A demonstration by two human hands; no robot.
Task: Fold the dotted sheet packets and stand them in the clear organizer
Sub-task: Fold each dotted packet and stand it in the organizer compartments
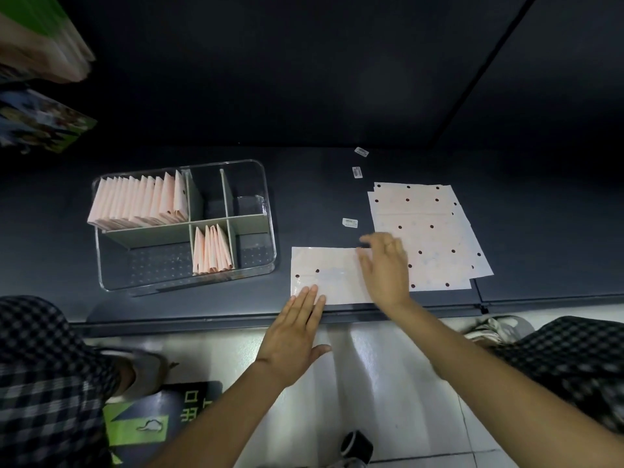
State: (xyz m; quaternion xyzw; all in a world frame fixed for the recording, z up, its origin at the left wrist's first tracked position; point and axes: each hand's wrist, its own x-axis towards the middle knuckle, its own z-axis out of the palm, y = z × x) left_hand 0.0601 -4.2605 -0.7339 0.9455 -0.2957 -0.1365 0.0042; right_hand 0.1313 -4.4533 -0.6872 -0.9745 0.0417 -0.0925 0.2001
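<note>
- Left hand [293, 329] flat, fingers straight, pressing the packet [326, 275] at the shelf [236, 309] edge.
- Right hand [385, 265] released, flat on the packet's right end.
- Bare shelf between the packet and the organizer [270, 211].

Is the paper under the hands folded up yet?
Not fully. The packet lies flat on the shelf, both hands pressing it.

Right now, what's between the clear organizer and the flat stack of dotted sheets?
Head view: mostly bare dark tabletop, with one small white label. Nearer the front edge, the packet being folded lies there under both hands.
</note>
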